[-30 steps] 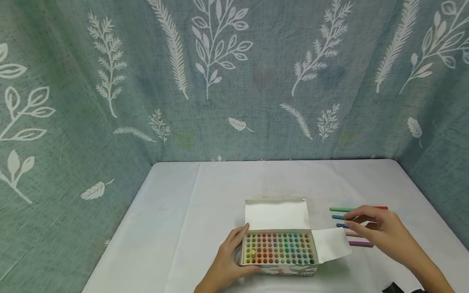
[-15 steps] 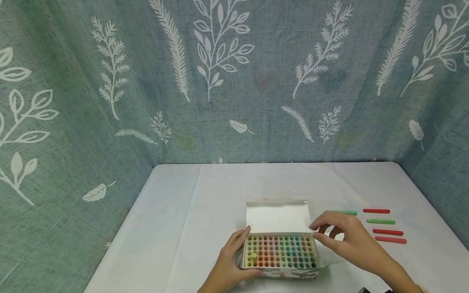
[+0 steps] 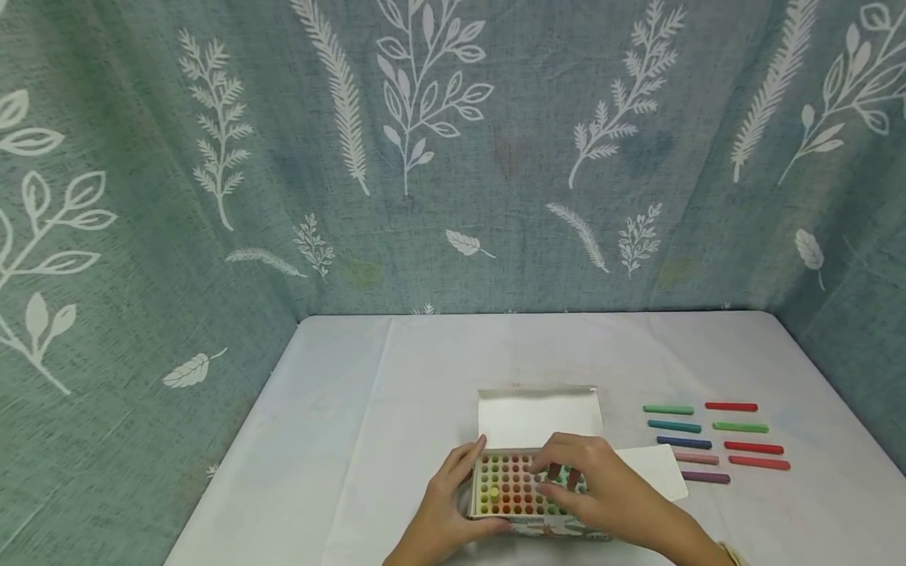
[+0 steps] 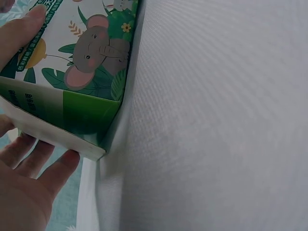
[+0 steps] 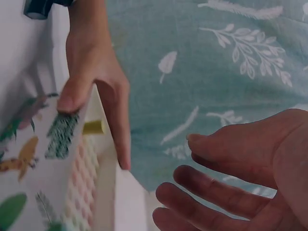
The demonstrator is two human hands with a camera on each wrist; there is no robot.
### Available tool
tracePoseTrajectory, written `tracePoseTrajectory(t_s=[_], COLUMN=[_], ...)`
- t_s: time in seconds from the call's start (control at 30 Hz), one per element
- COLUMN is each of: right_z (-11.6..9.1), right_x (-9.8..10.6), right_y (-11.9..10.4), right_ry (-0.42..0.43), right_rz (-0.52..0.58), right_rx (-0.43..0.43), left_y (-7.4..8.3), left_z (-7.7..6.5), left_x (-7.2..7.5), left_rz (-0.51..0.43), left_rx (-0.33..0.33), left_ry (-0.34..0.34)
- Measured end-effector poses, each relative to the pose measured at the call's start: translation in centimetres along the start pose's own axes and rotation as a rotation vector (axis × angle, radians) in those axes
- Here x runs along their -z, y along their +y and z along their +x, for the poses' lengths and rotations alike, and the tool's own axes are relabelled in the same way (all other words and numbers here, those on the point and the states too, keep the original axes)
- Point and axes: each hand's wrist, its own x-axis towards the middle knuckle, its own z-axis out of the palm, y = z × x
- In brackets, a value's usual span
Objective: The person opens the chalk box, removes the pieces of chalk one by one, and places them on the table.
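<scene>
A white cardboard box (image 3: 548, 527) printed with animals and leaves stands on the table, its lid (image 3: 539, 417) folded back. Inside is a grid of round coloured cells, and one yellow chalk-like stick (image 3: 495, 494) pokes up at the left, seen also in the right wrist view. My left hand (image 3: 442, 503) grips the box's left end, thumb on the printed front and fingers round the side. Over the box's right half hovers my right hand (image 3: 598, 481), thumb and fingers apart with nothing visible between them; it hides the cells below.
Right of the box lie two columns of coloured sticks, among them a teal stick (image 3: 675, 426), a blue stick (image 3: 683, 442), a purple stick (image 3: 706, 477) and a red stick (image 3: 731, 406). A white side flap (image 3: 654, 472) sticks out towards them. A leaf-patterned curtain (image 3: 495, 236) surrounds the table.
My right hand has swept left from above the coloured sticks, past the flap, to over the box, uncovering the sticks. My left hand keeps its grip on the box.
</scene>
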Motion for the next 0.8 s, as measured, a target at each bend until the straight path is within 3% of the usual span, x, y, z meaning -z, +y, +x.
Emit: tracePoseTrajectory(t_s=[0.2, 0.47, 0.8], right_z=[1.1, 2.2, 3.0], right_x=[-2.4, -6.0, -7.2], right_y=[0.4, 2.1, 2.4], right_ry=[-0.049, -0.03, -0.034], right_rz=[0.02, 0.01, -0.148], right_rx=[-0.038, 0.057, 0.081], left_y=[0.0, -0.1, -0.2], left_z=[0.1, 0.1, 0.3], left_x=[0.0, 0.0, 0.0], left_rz=[-0.033, -0.035, -0.069], left_rx=[0.015, -0.003, -0.014], left_ry=[-0.004, -0.005, -0.003])
